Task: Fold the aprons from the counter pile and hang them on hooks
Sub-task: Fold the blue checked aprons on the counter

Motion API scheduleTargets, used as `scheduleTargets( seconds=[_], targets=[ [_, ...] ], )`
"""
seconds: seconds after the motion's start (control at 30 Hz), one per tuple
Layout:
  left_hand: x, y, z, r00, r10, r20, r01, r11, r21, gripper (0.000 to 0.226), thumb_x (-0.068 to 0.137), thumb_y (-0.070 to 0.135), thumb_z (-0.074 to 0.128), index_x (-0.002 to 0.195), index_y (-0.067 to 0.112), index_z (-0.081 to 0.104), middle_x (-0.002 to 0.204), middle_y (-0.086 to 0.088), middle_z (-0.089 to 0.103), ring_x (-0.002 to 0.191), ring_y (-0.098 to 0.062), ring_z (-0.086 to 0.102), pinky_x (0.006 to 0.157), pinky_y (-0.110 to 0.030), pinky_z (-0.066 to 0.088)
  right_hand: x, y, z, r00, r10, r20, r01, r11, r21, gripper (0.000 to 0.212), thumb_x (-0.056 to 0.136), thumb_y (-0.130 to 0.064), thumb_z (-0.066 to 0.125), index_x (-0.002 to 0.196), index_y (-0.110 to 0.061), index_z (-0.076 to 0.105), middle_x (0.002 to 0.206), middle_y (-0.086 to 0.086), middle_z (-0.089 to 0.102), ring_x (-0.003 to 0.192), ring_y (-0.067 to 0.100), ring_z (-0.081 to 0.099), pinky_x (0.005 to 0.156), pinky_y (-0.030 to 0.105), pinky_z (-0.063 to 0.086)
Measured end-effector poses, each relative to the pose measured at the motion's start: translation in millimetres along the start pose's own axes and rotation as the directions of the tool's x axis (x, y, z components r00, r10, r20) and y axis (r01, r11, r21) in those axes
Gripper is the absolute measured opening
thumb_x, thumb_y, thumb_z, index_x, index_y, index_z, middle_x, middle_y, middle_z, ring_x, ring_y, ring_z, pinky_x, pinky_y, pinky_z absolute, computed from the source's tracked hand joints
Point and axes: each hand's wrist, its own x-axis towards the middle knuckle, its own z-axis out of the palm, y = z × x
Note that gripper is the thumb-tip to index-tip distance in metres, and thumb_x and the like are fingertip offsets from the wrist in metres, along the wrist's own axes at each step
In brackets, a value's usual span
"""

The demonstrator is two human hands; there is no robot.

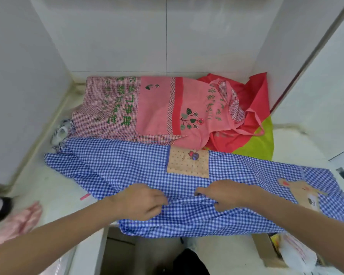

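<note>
Fingers (157, 197) of the left hand (139, 201) were curled down onto the blue gingham apron (127, 167), pinching a ridge of its cloth; fingers (202, 192) of the right hand (224, 195) were likewise bent and pressed into the same gathered fold, thumb tucked under the fabric. Both hands were placed close together near the middle of the apron's near portion. The blue gingham apron was spread across the white table (54, 187), its near edge draped over the table's front and its right end reaching the right border of the view. A beige dotted pocket (188, 162) was seen at its centre, and a tan animal patch (302, 192) towards the right. Beyond it, against the far tiled wall (167, 36), a red gingham apron (107, 108) with green lettering was laid flat, partly overlapped by a pink apron (195, 110) bearing embroidered flowers. A red and lime-green cloth (254, 124) was bunched at far right. Pink fabric (22, 221) was lying at the near left of the table.
</note>
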Motion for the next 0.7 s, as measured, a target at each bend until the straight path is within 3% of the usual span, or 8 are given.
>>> scheduleTargets(
  seconds=[0.07, 0.17, 0.23, 0.3, 0.37, 0.4, 0.57, 0.7],
  targets=[
    [8.8, -10.6, -13.7, 0.975, -0.169, -0.144, 0.158, 0.984, -0.085, 0.026, 0.085, 0.017, 0.045, 0.09, 0.015, 0.07, 0.079, 0.006, 0.066, 0.054, -0.006, 0.058, 0.047, -0.021, 0.047, 2.8, 0.0, 2.1, 0.998, -0.031, 0.049, 0.03, 0.999, 0.028, 0.06, 0.087, -0.018, 0.059, 0.139, -0.02, 0.03, 0.084, 0.005, 0.05, 0.075, 0.021, 0.047, 0.059, 0.034, 0.035],
    [34.6, -47.2, -22.3, 0.867, -0.487, -0.106, 0.471, 0.87, -0.143, 0.039, 0.093, 0.003, 0.044, 0.131, 0.008, 0.05, 0.129, -0.004, 0.052, 0.096, -0.014, 0.057, 0.084, -0.021, 0.043, 1.6, 10.1, -9.8, 0.98, -0.032, 0.195, -0.034, 0.946, 0.324, 0.053, 0.088, -0.035, 0.063, 0.133, -0.021, 0.04, 0.084, -0.005, 0.055, 0.07, 0.012, 0.05, 0.063, 0.029, 0.039],
    [49.8, -73.8, -21.9, 0.808, -0.588, 0.033, 0.588, 0.804, -0.088, 0.055, 0.093, 0.001, 0.043, 0.145, 0.01, 0.029, 0.148, -0.006, 0.032, 0.129, -0.021, 0.038, 0.108, -0.028, 0.029, 3.6, 30.4, -20.0, 0.998, 0.063, 0.028, -0.069, 0.872, 0.484, 0.045, 0.09, -0.041, 0.059, 0.126, -0.016, 0.05, 0.096, -0.006, 0.06, 0.084, 0.011, 0.056, 0.074, 0.024, 0.044],
    [63.3, -93.5, -19.1, 0.738, -0.65, 0.181, 0.66, 0.752, 0.007, 0.064, 0.094, 0.005, 0.045, 0.149, 0.011, 0.015, 0.155, -0.006, 0.02, 0.141, -0.024, 0.021, 0.115, -0.036, 0.02, 8.9, 63.1, -22.1, 0.912, 0.297, -0.285, -0.134, 0.869, 0.477, 0.037, 0.093, -0.03, 0.058, 0.124, -0.011, 0.053, 0.114, 0.005, 0.06, 0.104, 0.02, 0.056, 0.088, 0.029, 0.043],
    [78.8, -109.6, -16.6, 0.667, -0.679, 0.306, 0.703, 0.71, 0.042, 0.068, 0.093, 0.013, 0.051, 0.15, 0.012, 0.015, 0.153, -0.007, 0.025, 0.139, -0.026, 0.026, 0.113, -0.038, 0.025, 15.4, 99.7, -14.9, 0.793, 0.496, -0.354, -0.333, 0.84, 0.429, 0.045, 0.091, -0.02, 0.059, 0.133, -0.009, 0.044, 0.129, 0.012, 0.048, 0.119, 0.027, 0.048, 0.098, 0.033, 0.038],
    [83.8, -117.6, -15.6, 0.645, -0.674, 0.361, 0.708, 0.704, 0.049, 0.066, 0.091, 0.016, 0.055, 0.148, 0.012, 0.021, 0.148, -0.007, 0.034, 0.133, -0.026, 0.036, 0.109, -0.036, 0.031, 18.5, 114.6, -10.1, 0.789, 0.54, -0.293, -0.41, 0.818, 0.403, 0.053, 0.09, -0.017, 0.06, 0.137, -0.009, 0.038, 0.135, 0.013, 0.042, 0.125, 0.029, 0.043, 0.102, 0.035, 0.037],
    [83.9, -143.3, -19.0, 0.526, -0.592, 0.611, 0.71, 0.701, 0.069, 0.042, 0.087, 0.028, 0.066, 0.126, 0.016, 0.052, 0.124, 0.002, 0.054, 0.111, -0.021, 0.053, 0.092, -0.03, 0.044, 31.2, 150.0, 8.1, 0.884, 0.468, 0.004, -0.422, 0.794, 0.437, 0.065, 0.086, -0.025, 0.066, 0.142, -0.013, 0.034, 0.139, 0.004, 0.047, 0.125, 0.025, 0.047, 0.107, 0.035, 0.033],
    [68.3, -156.8, -35.4, 0.474, -0.53, 0.703, 0.735, 0.678, 0.016, 0.014, 0.087, 0.022, 0.066, 0.084, 0.023, 0.052, 0.087, 0.008, 0.056, 0.086, -0.014, 0.053, 0.077, -0.025, 0.042, 32.9, 161.5, 2.5, 0.923, 0.382, 0.042, -0.36, 0.821, 0.442, 0.047, 0.081, -0.021, 0.072, 0.123, -0.004, 0.058, 0.122, 0.003, 0.058, 0.115, 0.024, 0.054, 0.092, 0.029, 0.041]
  ],
)
